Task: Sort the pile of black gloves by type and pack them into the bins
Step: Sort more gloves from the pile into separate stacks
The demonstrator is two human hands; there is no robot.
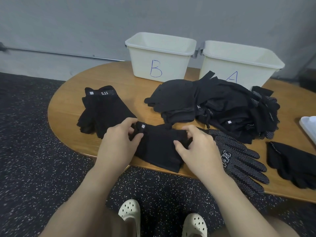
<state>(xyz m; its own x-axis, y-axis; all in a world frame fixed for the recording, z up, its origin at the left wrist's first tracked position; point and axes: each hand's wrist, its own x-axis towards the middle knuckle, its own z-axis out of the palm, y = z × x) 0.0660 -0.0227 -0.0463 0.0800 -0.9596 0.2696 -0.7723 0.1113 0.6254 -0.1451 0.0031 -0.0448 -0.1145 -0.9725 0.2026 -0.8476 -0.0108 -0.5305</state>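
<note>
Wooden oval table (68, 100) against a grey wall, bins B (159, 56) and A (239, 64) at its far edge, gloves being sorted.

Left hand (118, 142) pinches the cuff end of a black fabric glove (159, 147) at the near edge, thumb and fingers clamped on it; right hand (198, 147) grips the other end, fingers curled into the cloth. Unsorted pile (222, 106) sits in front of bin A; a small 5.11 stack (102, 110) lies toward the left edge; a dotted-palm glove (242, 161) lies just right of the hands. The glove looks light, limp and non-fragile, likely to flop and snag on neighbours; cuff is probably the best hold. Both bins look empty.
</note>
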